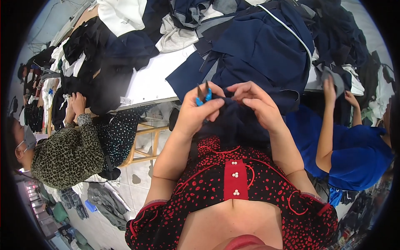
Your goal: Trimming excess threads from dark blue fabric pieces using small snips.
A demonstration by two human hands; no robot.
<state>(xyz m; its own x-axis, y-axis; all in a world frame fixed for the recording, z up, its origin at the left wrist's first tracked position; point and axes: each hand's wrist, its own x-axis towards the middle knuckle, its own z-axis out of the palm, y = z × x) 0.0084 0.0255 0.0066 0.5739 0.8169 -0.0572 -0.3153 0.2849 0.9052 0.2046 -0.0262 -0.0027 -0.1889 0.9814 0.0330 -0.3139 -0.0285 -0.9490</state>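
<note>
A pair of blue-handled thread snips (208,95) with dark blades sits in my left hand (192,111), blades pointing away from me. The thumb and fingers of that hand also pinch a dark navy piece of fabric (235,116). Across from it, my right hand (263,109) is closed, with thumb and fingertips on the same fabric's upper edge. Between my hands the cloth is held up and hangs down in front of my lap. Beyond it, a large heap of navy fabric (260,46) covers the table; where the held piece ends among it I cannot tell.
A white table (154,81) carries black garments (121,58), white cloth (121,16) and a grey piece (177,35). A white cord (287,26) crosses the navy heap. Co-workers sit on both sides, one in leopard print (68,152), one in blue (358,146). A wooden stool (146,143) stands left.
</note>
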